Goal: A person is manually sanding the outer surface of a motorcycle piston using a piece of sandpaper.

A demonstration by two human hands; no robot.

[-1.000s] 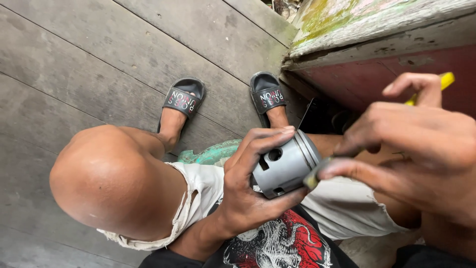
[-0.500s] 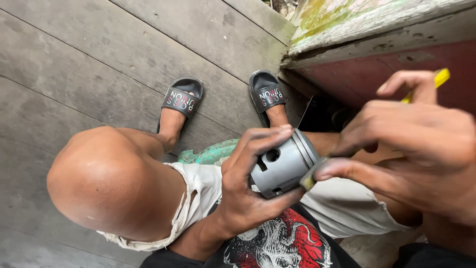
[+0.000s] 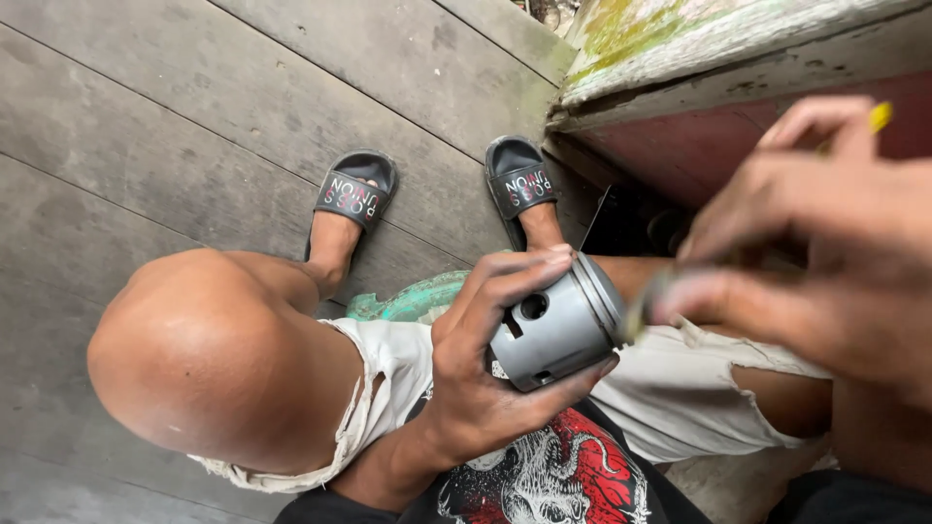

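Over my lap, just above my torn white shorts, I have the work in both hands. Farthest left is my bare knee, and past it the grey plank floor with my two black slide sandals planted on it; a scrap of green cloth peeks out between knee and hand. My left hand cradles the grey metal piston from below and behind, fingers curled over the top of the skirt and thumb braced under it, so the wrist-pin hole faces up at me and the crown points to my right. That grip looks firm, and I judge it should be kept low on the skirt, clear of the ring grooves near the crown.

My right hand is close to the lens and blurred; its fingers are pinched narrow around a slim tool with a yellow end, whose tip I cannot make out but which seems to meet the piston at the crown edge. To do this well, I reckon I should rest my left wrist on my thigh for steadiness, turn the piston a little at a time rather than chase round it with the tool, and keep light pressure so the tip does not slip off the rim toward my thumb. Beyond, at right, stands a mossy, weathered wooden ledge.
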